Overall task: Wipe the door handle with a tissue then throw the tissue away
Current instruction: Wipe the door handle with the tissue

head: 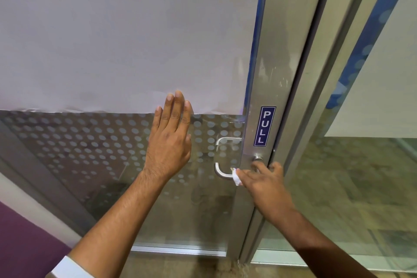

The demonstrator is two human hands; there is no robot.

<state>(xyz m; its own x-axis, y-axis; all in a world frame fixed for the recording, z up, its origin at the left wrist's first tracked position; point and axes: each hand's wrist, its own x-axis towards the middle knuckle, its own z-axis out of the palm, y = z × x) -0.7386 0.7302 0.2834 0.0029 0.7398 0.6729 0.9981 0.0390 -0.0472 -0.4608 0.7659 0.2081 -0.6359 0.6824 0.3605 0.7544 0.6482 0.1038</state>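
Brushed metal frames the glass door [266,70], and both hands are up against it in the head view. The left hand [169,142] lies flat on the glass with fingers straight and close together, gripping nothing; its fingertips reach the lower edge of the pale sheet [124,36] covering the upper pane, and its palm sits over the band of frosted dots [90,140]. A white cuff [70,266] shows at that forearm near the bottom edge.

To the right and lower, the right hand [264,180] is closed around a small white tissue [236,177], a crumpled corner poking out at the thumb side. The tissue presses on the lower bend of the curved metal door handle [220,172], which loops out from the frame between the two hands. The right fingertips curl near the handle's round mount [258,158] on the frame. Just above this hand, a blue PULL sticker [265,126] runs vertically down the frame.

No bin or other container is in sight.
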